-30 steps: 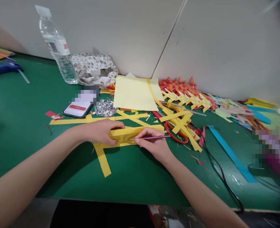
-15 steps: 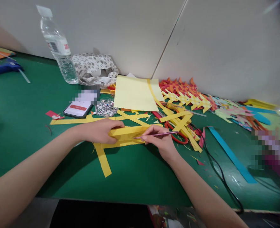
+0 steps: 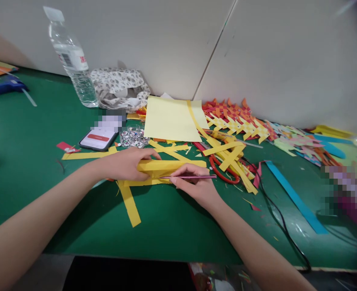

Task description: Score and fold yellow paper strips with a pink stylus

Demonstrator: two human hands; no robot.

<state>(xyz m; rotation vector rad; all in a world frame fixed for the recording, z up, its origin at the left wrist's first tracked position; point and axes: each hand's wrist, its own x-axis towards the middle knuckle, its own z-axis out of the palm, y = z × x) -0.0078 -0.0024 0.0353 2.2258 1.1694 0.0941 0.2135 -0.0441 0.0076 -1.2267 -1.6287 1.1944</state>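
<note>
My left hand (image 3: 136, 163) is closed on the left end of a folded yellow paper strip (image 3: 178, 165), fingers behind it and thumb in front. In my right hand (image 3: 195, 184) is a thin pinkish-purple pencil (image 3: 201, 176), pinched like a writing tool. Its tip lies against the lower yellow layer, just right of my left thumb. Loose yellow strips (image 3: 131, 206) stick out beneath and behind the folded piece. Red-handled scissors (image 3: 225, 171) lie right of the paper, partly covered by strips.
Behind stand a water bottle (image 3: 72, 60), a phone (image 3: 98, 137), a small tub of googly eyes (image 3: 134, 137) and a pale yellow sheet (image 3: 174, 121). Woven paper fish (image 3: 239, 123) are piled at the back right. A black cable (image 3: 279, 216) and a blue strip (image 3: 296, 196) lie right.
My right hand has moved left along the yellow paper with the pencil, which now lies more level. My left hand keeps its hold, nearly in place.
</note>
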